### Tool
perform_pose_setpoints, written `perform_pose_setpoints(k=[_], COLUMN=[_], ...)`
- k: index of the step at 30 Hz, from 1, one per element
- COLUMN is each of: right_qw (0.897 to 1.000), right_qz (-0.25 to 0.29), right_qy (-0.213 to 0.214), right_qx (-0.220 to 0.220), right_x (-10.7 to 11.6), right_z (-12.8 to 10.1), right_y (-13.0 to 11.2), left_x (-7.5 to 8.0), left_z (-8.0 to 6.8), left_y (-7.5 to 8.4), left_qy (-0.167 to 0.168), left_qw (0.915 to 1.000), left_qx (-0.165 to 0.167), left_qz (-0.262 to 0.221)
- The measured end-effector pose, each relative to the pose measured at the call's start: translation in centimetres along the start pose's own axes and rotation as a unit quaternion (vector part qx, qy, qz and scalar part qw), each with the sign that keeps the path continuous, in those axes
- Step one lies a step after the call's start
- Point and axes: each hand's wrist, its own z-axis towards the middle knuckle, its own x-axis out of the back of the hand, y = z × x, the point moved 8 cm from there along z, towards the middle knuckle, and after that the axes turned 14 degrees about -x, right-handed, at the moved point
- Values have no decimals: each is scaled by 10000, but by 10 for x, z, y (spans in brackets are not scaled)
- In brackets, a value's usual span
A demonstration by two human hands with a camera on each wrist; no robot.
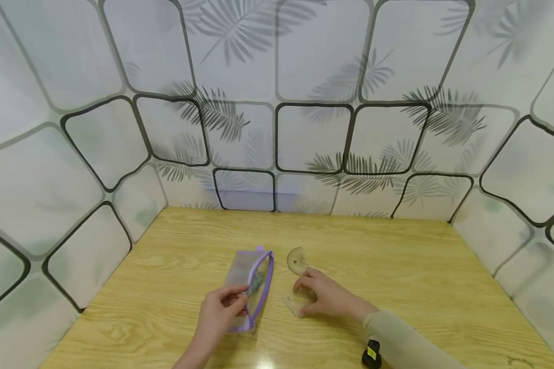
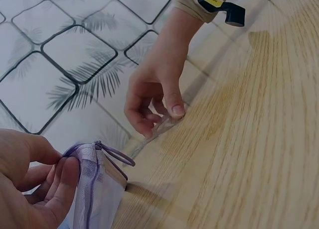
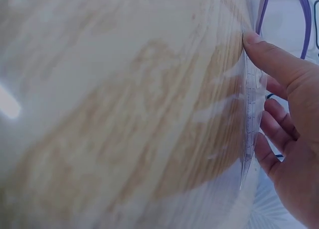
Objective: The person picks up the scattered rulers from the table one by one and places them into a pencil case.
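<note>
My left hand (image 1: 219,307) pinches the open pouch (image 1: 249,284) near the desk's front edge to steady its mouth, while my right hand (image 1: 325,297) curls round a clear ruler (image 1: 293,305) beside it, below the protractor (image 1: 297,260)

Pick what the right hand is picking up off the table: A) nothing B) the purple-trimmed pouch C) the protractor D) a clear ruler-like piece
D: the right hand pinches a clear ruler-like piece with printed gradations, while the protractor lies untouched beyond it and the left hand holds the pouch.
</note>
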Motion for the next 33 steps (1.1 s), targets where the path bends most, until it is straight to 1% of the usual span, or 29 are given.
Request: perform_pose_setpoints(k=[3,8,13,19,24,33], right_qw=[10000,9999,10000,9995,9980,9961], right_qz=[65,2,-29,61,222,183], right_qy=[8,-15,-63,-317,-596,-826], right_qx=[-19,-101,19,-47,9,254], right_x=[0,0,0,-2,-2,3], right_z=[-1,0,0,3,3,3], right_y=[0,0,-1,1,1,0], left_x=[-1,-1,-2,-2,-2,0], left_z=[0,-1,-3,-3,-3,-3], left_y=[-2,-3,-4,-5,-5,-5], left_qy=[-27,-90,-193,-206,-192,-186], left_qw=[10000,9999,9998,9998,9998,9998], left_qx=[15,39,43,24,16,-16], left_qz=[-2,-31,-22,-36,-24,-34])
